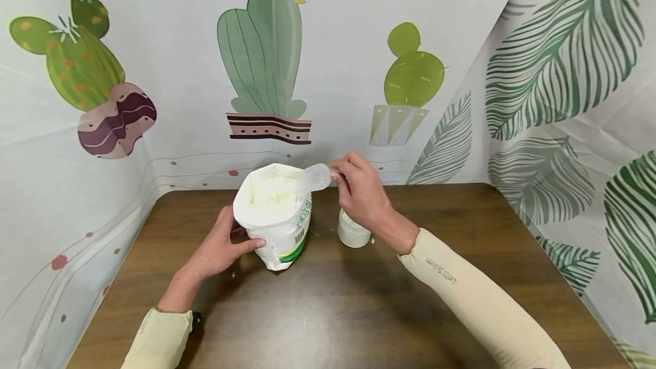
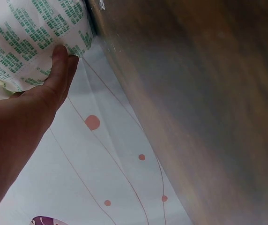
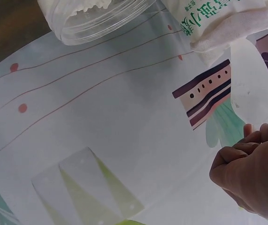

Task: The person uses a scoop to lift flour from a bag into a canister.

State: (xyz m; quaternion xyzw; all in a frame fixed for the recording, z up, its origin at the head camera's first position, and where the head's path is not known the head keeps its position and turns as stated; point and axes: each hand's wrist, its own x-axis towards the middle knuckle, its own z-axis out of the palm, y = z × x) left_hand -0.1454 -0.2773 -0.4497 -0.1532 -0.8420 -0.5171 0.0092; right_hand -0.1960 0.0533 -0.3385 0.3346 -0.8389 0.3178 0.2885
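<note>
A white paper bag [image 1: 274,248] with green print stands unsealed on the table, filled with pale flour [image 1: 271,201]. My left hand [image 1: 217,249] grips its lower left side, thumb across the front. In the left wrist view, fingers of that hand [image 2: 35,110] lie against the printed bag [image 2: 28,35]. Between thumb and fingertips, my right hand [image 1: 363,193] pinches the handle of a translucent plastic scoop [image 1: 316,176]. The scoop's bowl is at the bag's right rim; whether it carries flour I cannot tell. Below that hand stands a clear jar [image 1: 353,235] holding white powder, its top partly hidden.
The brown wooden table [image 1: 328,318] has a few white specks near the jar. Close behind its far edge hangs a white cloth [image 1: 338,73] printed with cacti and leaves. In the right wrist view, the jar's threaded rim [image 3: 106,30] is uncovered.
</note>
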